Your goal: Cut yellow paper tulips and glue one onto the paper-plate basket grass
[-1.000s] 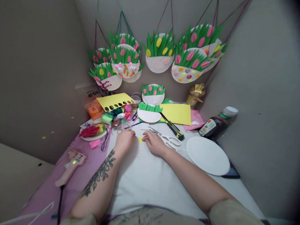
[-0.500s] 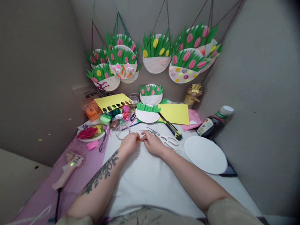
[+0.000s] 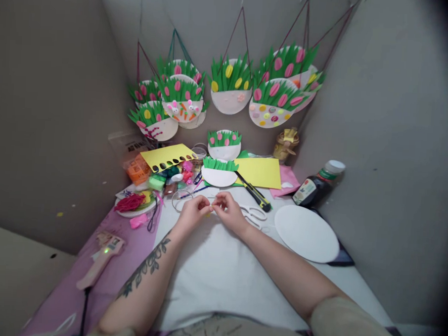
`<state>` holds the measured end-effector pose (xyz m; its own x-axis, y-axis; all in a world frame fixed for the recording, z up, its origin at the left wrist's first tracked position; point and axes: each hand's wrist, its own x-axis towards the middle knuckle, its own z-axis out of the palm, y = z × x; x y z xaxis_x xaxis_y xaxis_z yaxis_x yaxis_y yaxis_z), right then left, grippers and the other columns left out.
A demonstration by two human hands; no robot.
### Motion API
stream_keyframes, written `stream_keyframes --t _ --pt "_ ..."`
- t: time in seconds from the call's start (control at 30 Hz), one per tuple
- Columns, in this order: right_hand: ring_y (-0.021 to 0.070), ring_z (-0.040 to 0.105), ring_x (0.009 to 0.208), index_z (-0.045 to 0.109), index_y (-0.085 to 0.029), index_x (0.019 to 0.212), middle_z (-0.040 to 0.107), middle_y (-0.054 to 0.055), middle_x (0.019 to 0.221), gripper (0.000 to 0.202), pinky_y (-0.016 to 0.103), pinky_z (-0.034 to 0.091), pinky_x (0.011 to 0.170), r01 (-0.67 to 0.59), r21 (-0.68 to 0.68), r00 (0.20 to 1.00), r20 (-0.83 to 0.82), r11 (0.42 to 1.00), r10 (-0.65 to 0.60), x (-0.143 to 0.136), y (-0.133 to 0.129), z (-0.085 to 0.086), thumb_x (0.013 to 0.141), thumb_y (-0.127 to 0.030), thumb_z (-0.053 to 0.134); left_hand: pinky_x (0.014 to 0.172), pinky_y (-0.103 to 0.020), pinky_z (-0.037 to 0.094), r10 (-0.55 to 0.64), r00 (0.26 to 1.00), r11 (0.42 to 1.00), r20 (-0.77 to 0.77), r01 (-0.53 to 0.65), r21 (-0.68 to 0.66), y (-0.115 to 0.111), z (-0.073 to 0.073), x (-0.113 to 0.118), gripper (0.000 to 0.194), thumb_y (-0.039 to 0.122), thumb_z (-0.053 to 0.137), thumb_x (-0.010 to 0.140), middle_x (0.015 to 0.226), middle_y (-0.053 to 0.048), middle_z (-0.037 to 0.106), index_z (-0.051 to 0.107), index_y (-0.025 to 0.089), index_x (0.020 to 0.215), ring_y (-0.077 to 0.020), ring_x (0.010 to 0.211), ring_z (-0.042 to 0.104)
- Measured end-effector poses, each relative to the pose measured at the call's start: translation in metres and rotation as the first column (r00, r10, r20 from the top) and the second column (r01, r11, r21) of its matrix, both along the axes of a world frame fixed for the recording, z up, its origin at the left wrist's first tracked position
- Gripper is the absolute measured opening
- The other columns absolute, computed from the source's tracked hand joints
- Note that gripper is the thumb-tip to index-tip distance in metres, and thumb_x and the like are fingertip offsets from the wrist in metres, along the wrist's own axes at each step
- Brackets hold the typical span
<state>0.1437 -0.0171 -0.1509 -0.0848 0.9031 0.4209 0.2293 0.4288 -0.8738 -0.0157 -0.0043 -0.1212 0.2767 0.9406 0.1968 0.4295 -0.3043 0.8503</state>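
The hands (image 3: 194, 211) mostly hide the yellow piece (image 3: 208, 215).

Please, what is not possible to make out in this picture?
Head view:
Small yellow piece: its shape, hidden by the left hand and right hand.
Scissors: blades, mostly hidden by the right hand.
Dark flat object: mostly covered by the white paper plate.
Bottle: label text, too small and blurred.

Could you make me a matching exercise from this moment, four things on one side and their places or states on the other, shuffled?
1. Small yellow piece
2. Glue gun
3. Scissors
4. Dark bottle

A. Partly hidden by the right hand
B. Topped with a white cap
C. At the fingertips of the left hand
D. On the purple surface, green light lit

Pairs: 1-C, 2-D, 3-A, 4-B
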Motion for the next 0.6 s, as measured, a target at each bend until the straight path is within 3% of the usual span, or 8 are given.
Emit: stream_keyframes --t 0.1,0.2,0.23,0.3,0.37,0.4,0.5,0.6 --pt "0.0139 0.057 0.068 0.047 -0.021 0.099 0.061 -0.001 0.077 0.022 0.027 0.044 0.062 0.031 0.012 0.999 0.011 0.999 -0.031 0.001 -0.001 0.002 0.079 -0.022 0.054 0.059 -0.022 0.04 0.009 1.0 0.999 -0.009 -0.009 0.04 -0.004 0.003 0.003 0.016 0.031 0.06 0.071 0.065 0.001 0.061 0.06 0.016 0.069 -0.0113 0.061 0.053" --pt "0.0136 0.057 0.068 0.05 -0.021 0.092 0.061 0.001 0.079 0.013 0.027 0.045 0.062 0.126 0.072 0.991 0.026 0.989 -0.128 0.004 -0.001 0.002 0.08 -0.024 0.054 0.052 -0.022 0.037 0.072 0.996 0.991 0.056 -0.065 -0.116 -0.004 0.003 0.004 0.025 0.038 0.052 0.077 0.06 0.0 0.059 0.061 0.015 0.072 -0.0109 0.054 0.052" --pt "0.0137 0.057 0.068 0.051 -0.021 0.089 0.061 0.001 0.079 0.01 0.027 0.045 0.062 0.15 0.106 0.986 0.051 0.983 -0.156 0.006 -0.001 0.002 0.081 -0.025 0.053 0.049 -0.021 0.036 0.064 0.992 0.972 0.105 -0.038 -0.231 -0.004 0.002 0.004 0.031 0.042 0.05 0.079 0.06 0.0 0.06 0.061 0.014 0.074 -0.0108 0.052 0.052" --pt "0.0143 0.058 0.069 0.054 -0.021 0.085 0.062 0.002 0.079 0.005 0.027 0.046 0.064 0.153 0.185 0.976 0.127 0.971 -0.178 0.009 -0.002 0.001 0.082 -0.025 0.052 0.044 -0.02 0.033 0.023 0.971 0.881 0.238 0.093 -0.464 -0.004 0.001 0.005 0.038 0.049 0.05 0.078 0.062 -0.002 0.06 0.062 0.013 0.079 -0.0101 0.05 0.052" --pt "0.0152 0.059 0.072 0.057 -0.022 0.085 0.064 0.003 0.081 0.006 0.028 0.046 0.066 0.118 0.253 0.967 0.191 0.96 -0.169 0.01 -0.004 0.001 0.083 -0.023 0.052 0.042 -0.018 0.029 0.024 0.936 0.79 0.352 0.198 -0.58 -0.005 0.0 0.006 0.038 0.05 0.057 0.073 0.063 -0.002 0.059 0.061 0.012 0.077 -0.0081 0.048 0.051" --pt "0.0155 0.06 0.073 0.057 -0.022 0.086 0.064 0.003 0.082 0.007 0.029 0.046 0.066 0.1 0.27 0.966 0.205 0.958 -0.159 0.01 -0.005 0.001 0.083 -0.023 0.052 0.042 -0.018 0.028 0.035 0.922 0.777 0.385 0.217 -0.591 -0.005 0.0 0.006 0.035 0.048 0.06 0.071 0.062 -0.001 0.058 0.06 0.012 0.074 -0.0069 0.047 0.049" --pt "0.0151 0.06 0.074 0.056 -0.022 0.095 0.064 0.004 0.091 0.014 0.028 0.047 0.065 0.078 0.225 0.981 0.155 0.971 -0.114 0.008 -0.006 0.003 0.081 -0.022 0.054 0.044 -0.018 0.029 0.057 0.922 0.862 0.383 0.149 -0.485 -0.004 -0.001 0.005 0.028 0.042 0.062 0.07 0.057 0.002 0.056 0.057 0.014 0.069 -0.0058 0.045 0.045" --pt "0.0149 0.06 0.074 0.051 -0.022 0.098 0.062 0.003 0.089 0.021 0.027 0.047 0.064 0.079 0.08 0.997 -0.007 0.994 -0.079 0.003 -0.005 0.002 0.079 -0.023 0.057 0.047 -0.019 0.033 0.02 0.962 0.955 0.272 0.062 -0.29 -0.003 -0.001 0.005 0.025 0.039 0.056 0.075 0.057 0.002 0.058 0.058 0.014 0.07 -0.008 0.049 0.048"
